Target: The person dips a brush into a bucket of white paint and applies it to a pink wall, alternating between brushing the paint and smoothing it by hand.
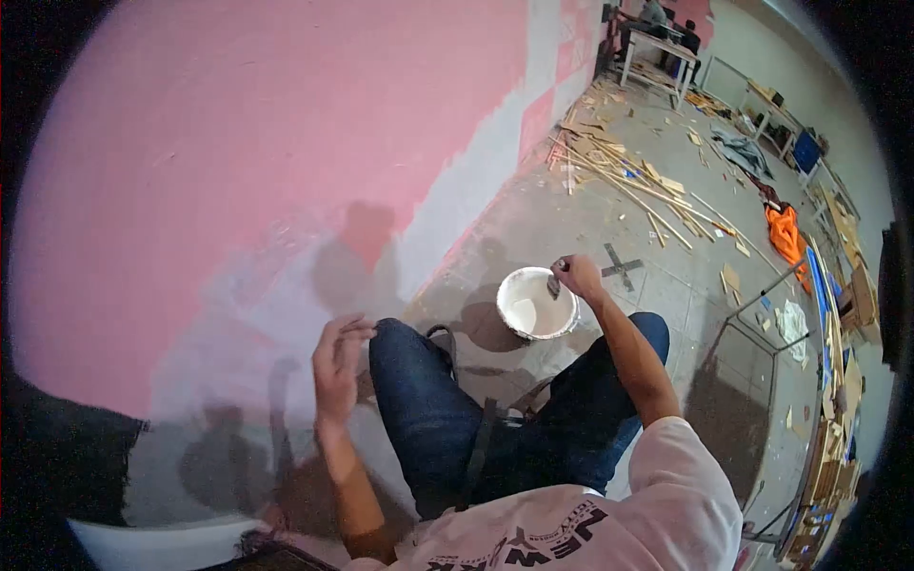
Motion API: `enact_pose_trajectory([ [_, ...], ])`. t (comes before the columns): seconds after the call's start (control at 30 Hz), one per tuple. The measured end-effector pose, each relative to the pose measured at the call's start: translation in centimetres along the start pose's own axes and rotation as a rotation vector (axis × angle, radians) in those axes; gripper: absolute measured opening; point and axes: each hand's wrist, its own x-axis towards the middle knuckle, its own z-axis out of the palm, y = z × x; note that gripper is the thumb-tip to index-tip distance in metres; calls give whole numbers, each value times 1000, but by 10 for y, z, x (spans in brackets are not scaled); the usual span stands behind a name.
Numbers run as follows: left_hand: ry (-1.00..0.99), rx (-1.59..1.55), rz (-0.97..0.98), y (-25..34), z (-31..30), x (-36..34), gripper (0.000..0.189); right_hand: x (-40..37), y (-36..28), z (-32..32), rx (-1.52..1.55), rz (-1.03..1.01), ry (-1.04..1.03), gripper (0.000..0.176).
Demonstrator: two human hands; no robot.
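My right hand [579, 277] grips a paintbrush [553, 285], whose bristle end points down over the right side of a white bucket [504, 306]. Pale paint [526, 312] lies inside the bucket, which stands on the floor beyond my knees. Beside my left knee, my left hand [340, 366] is raised with its fingers apart and nothing in it. The wall [286, 143] to my left is pink above, with a whitish painted band [466, 181] low down and along its far edge.
Wood strips and scraps [638, 181] litter the floor ahead. A metal frame [771, 347] stands to my right, near an orange cloth [786, 243] and stacked boards [824, 476]. Two people [652, 19] are by a table [662, 48] at the far end.
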Motion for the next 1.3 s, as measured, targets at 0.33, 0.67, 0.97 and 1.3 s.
enact_pose_trajectory([
  [0.33, -575, -359, -116, -118, 191, 172, 29, 16, 2, 26, 35, -62, -120, 22],
  [0.67, -435, 273, -119, -277, 256, 225, 41, 9, 27, 25, 333, 68, -207, 23],
  [0.97, -70, -579, -326, -290, 265, 264, 27, 94, 71, 153, 117, 82, -277, 34],
  [1.3, -50, -510, -363, -314, 255, 270, 26, 109, 128, 271, -139, 48, -253, 27],
])
